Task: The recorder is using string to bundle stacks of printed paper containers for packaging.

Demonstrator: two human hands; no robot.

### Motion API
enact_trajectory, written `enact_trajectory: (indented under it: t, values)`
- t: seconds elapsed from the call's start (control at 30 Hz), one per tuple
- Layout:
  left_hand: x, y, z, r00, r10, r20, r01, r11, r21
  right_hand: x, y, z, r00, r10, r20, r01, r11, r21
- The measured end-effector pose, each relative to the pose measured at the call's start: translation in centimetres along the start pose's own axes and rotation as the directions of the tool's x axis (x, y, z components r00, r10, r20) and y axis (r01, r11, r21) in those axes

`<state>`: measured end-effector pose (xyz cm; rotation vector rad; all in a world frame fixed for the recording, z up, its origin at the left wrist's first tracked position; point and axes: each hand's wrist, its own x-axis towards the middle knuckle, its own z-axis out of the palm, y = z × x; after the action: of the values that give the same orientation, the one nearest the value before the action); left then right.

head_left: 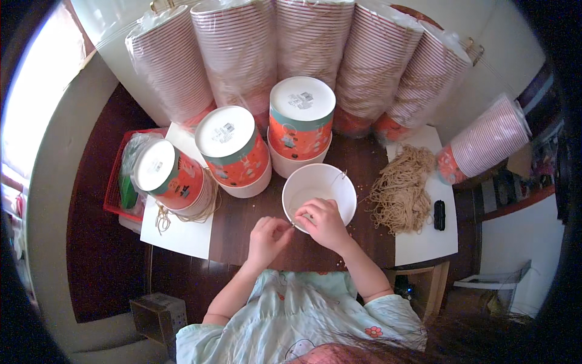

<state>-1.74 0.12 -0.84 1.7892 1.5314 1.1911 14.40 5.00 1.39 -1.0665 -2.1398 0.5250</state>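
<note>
A white paper bucket (346, 203) stands mouth up on the table in front of me. At its far right rim a thin piece of cord (344, 175) shows. My left hand (270, 239) is just outside the near left rim, its thumb and fingertips pinched together. Over the bucket's near side, my right hand (323, 223) has its fingers bent and closed, the tips meeting the left ones at the rim. Something small and thin lies between the fingertips, too fine to make out. To the right, a heap of tan cord (402, 191) rests on a white sheet (426, 241).
Upside-down orange and green buckets (301, 130) stand behind and to the left. Tall bagged stacks of buckets (314, 45) line the back, with another bagged stack (488, 142) at right. A black object (439, 215) lies beside the cord, and a red basket (115, 188) sits far left.
</note>
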Motion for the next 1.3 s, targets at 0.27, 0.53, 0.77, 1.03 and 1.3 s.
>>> enact_trajectory:
  t: [0.27,0.53,0.77,1.03,1.3]
  values:
    - [-0.3,-0.2,0.6,0.993,0.066,-0.096,-0.051,0.988,0.145,0.0,0.0,0.0,0.999,0.023,0.033,-0.024,1.000,0.020]
    - [0.9,0.0,0.6,0.966,0.184,-0.184,-0.169,0.981,0.094,0.0,-0.3,0.0,0.999,0.039,0.038,-0.040,0.998,0.051]
    - [1.0,0.5,0.8,0.984,0.127,-0.126,-0.128,0.992,0.002,0.1,-0.4,0.0,0.999,0.047,0.013,-0.048,0.996,0.070]
    - [0.9,0.8,0.8,0.992,0.091,-0.086,-0.100,0.989,-0.106,-0.1,0.0,0.1,0.992,0.107,0.061,-0.113,0.987,0.117]
    - [1.0,1.4,0.8,0.996,0.015,-0.086,-0.025,0.993,-0.116,-0.2,0.4,0.3,0.991,0.117,0.069,-0.125,0.985,0.116]
